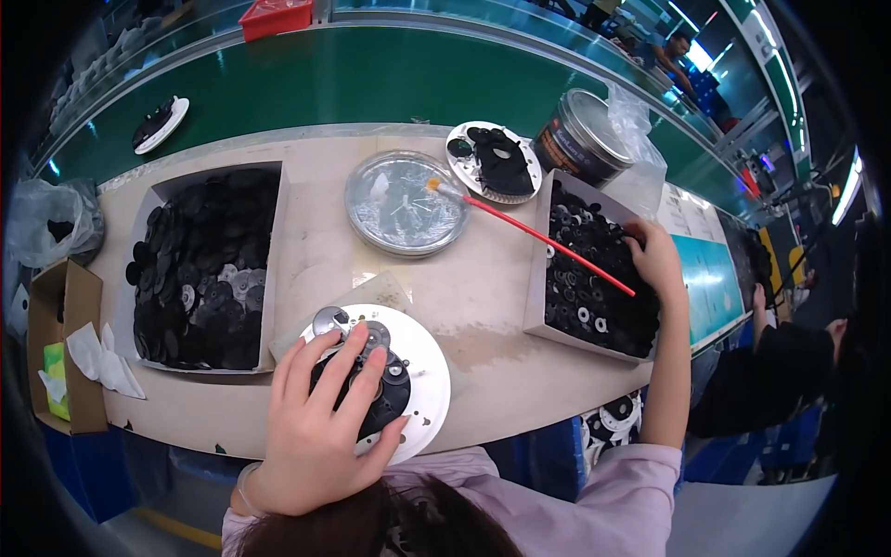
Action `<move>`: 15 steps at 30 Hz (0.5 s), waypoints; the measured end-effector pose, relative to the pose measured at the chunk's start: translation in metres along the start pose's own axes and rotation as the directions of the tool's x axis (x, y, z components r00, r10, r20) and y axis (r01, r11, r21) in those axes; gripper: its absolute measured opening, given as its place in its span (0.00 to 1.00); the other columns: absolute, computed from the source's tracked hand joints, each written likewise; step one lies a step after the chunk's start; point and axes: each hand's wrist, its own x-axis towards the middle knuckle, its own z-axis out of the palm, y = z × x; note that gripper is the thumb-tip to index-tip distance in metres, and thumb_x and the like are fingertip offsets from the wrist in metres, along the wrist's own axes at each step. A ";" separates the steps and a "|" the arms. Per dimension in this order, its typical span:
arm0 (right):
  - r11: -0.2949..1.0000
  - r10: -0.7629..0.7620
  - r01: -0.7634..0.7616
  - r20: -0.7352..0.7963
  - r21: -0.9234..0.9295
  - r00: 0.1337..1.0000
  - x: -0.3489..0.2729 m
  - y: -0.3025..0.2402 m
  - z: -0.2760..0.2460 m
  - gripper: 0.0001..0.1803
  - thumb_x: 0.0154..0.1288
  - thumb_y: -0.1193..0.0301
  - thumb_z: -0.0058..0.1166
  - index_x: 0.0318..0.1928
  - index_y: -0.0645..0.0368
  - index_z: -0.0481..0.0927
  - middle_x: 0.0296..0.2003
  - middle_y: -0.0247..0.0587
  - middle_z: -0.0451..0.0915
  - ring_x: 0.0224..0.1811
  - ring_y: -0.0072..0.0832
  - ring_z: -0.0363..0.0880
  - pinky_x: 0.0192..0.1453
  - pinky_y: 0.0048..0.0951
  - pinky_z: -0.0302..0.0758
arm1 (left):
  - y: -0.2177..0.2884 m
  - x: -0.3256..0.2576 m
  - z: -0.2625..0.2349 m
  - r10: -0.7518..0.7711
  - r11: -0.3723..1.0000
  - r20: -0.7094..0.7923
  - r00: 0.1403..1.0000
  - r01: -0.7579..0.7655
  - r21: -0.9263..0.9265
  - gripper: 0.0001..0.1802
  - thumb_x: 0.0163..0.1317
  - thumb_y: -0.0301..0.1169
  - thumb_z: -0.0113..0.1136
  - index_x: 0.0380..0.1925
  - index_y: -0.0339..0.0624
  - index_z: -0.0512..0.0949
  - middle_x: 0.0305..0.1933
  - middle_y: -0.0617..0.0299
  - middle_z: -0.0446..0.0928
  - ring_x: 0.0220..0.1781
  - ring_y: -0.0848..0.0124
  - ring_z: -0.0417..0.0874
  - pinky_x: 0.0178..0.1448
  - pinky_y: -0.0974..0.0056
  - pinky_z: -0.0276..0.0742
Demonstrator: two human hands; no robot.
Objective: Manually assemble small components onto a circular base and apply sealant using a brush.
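My left hand [325,404] lies with fingers spread over a round white plate [429,385] with black and grey gears on it. Its fingertips touch the gears, and the thumb rests beside the black housing [394,397]. A shiny metal disc [328,319] shows beyond the fingers. At the right, my right hand [655,260] reaches over the side of a box [580,341] full of small black gears [585,265]. Its fingers curl down among the gears; anything between the tips is too dark to make out.
A larger box [278,218] of black discs stands left. A red-handled brush [548,239] spans from a clear round lid [408,243] to the gear box. Behind are a similar plate assembly [506,167], a tin [580,139] and a green belt [353,79]. Another person [770,371] works at right.
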 end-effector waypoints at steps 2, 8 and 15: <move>0.998 0.064 -0.063 0.062 -0.019 0.996 0.007 -0.005 -0.002 0.15 0.52 0.77 0.52 0.43 0.59 0.77 0.38 0.47 0.78 0.39 0.39 0.77 0.46 0.32 0.72 | 0.001 0.000 0.000 -0.005 1.000 -0.009 1.000 0.005 0.000 0.29 0.37 0.32 0.65 0.43 0.35 0.73 0.54 0.49 0.69 0.55 0.50 0.66 0.57 0.50 0.61; 0.992 0.080 -0.062 0.170 -0.109 0.982 0.018 -0.015 0.002 0.16 0.52 0.75 0.47 0.42 0.54 0.79 0.32 0.47 0.80 0.36 0.38 0.79 0.42 0.34 0.74 | 0.004 0.001 -0.001 -0.018 1.000 -0.027 0.999 0.018 0.020 0.28 0.36 0.31 0.65 0.42 0.34 0.74 0.53 0.49 0.70 0.55 0.51 0.66 0.57 0.52 0.62; 0.990 0.134 -0.131 0.079 -0.052 0.988 0.020 0.006 0.020 0.15 0.50 0.71 0.49 0.40 0.55 0.80 0.33 0.45 0.80 0.37 0.40 0.79 0.44 0.35 0.74 | 0.003 0.000 0.000 -0.010 1.000 -0.023 1.000 0.010 0.011 0.28 0.41 0.35 0.64 0.44 0.33 0.73 0.54 0.48 0.69 0.53 0.51 0.68 0.58 0.48 0.61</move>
